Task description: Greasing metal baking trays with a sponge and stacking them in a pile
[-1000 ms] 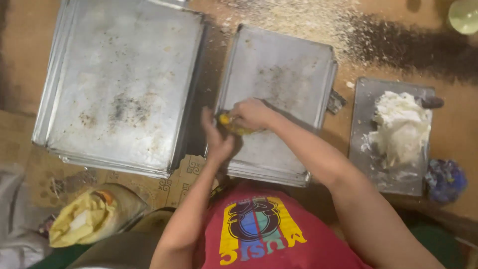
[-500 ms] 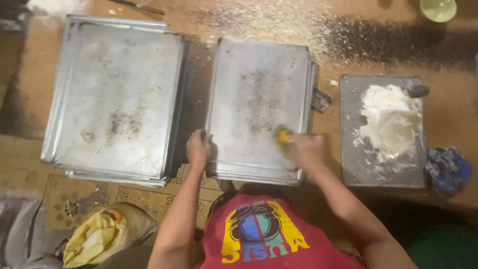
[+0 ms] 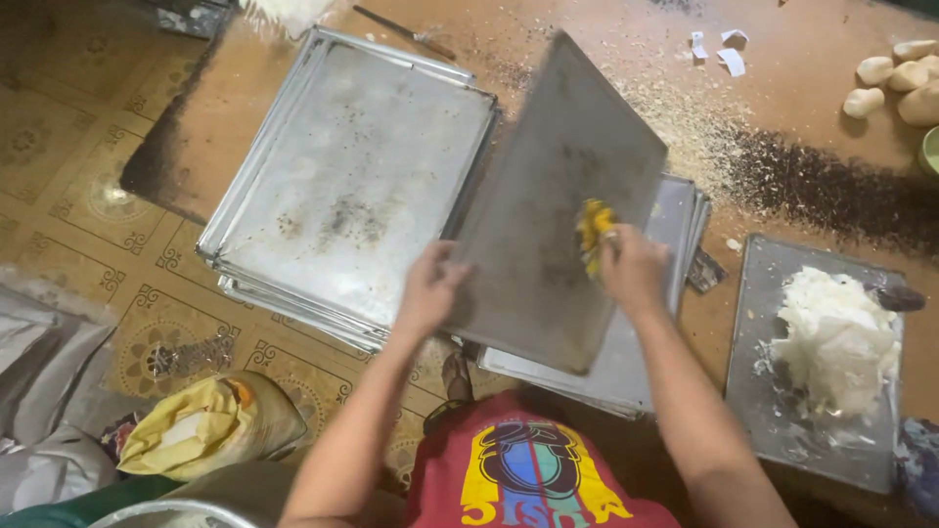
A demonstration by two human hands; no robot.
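Left hand (image 3: pixel 430 288) closed on near-left edge of a grey metal baking tray (image 3: pixel 558 196), tilted up off the right stack of trays (image 3: pixel 665 323) w/ far edge raised toward far side. Right hand (image 3: pixel 634 272) curled round a yellow rag/brush (image 3: pixel 593 227), pressed onto tray's face just right of centre. Lifted tray between the two stacks, overlapping both; left stack of trays (image 3: pixel 352 186) lying flat on tabletop (image 3: pixel 782 117), top one w/ dark smudges. Far right: small flat tray (image 3: pixel 773 430) carrying a white fatty lump (image 3: pixel 836 337), prob. the grease source. Dough pieces (image 3: pixel 895 83) at far right corner, crumbs + flour strewn across tabletop. Yellow bag (image 3: pixel 186 430) on patterned floor, near left. Judging by layout: greasing/wiping mid-way on this tray, several done on left by the look, right stack left to do; exact counts not readable.
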